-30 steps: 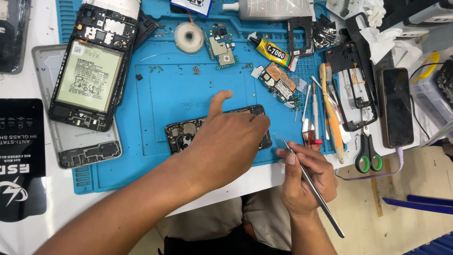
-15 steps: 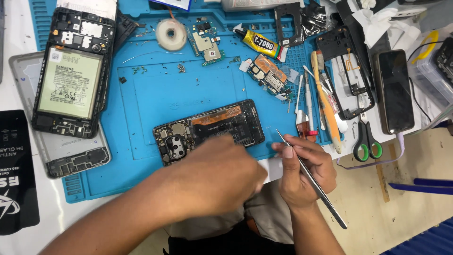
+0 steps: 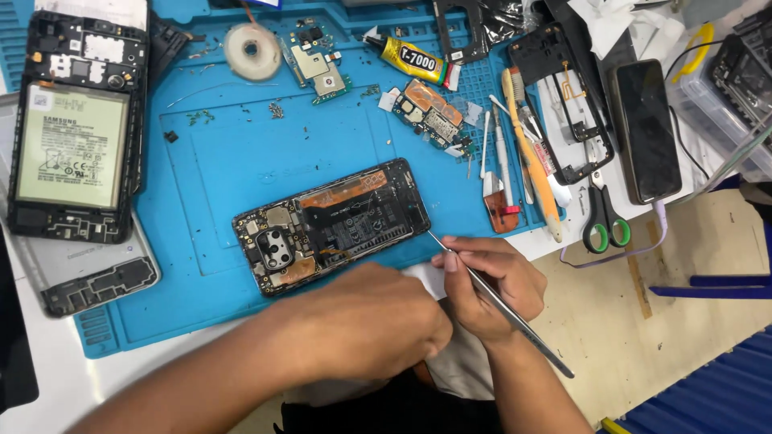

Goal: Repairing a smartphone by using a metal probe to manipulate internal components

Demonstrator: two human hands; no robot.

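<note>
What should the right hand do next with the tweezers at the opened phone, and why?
Probably ease the tweezers a touch forward under the near right corner of the opened phone. The tip already sits at that corner, the right hand grips them like a pen, and the left hand rests just below the phone on the blue mat, so it could steady the phone.

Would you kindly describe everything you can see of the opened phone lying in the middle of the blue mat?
The opened phone lies flat and slightly tilted on the blue mat, back cover off. A camera module sits at its left end, with dark shielding and copper-coloured patches across the middle. The tweezers in the right hand reach its lower right corner; the left hand rests just below it.
</note>
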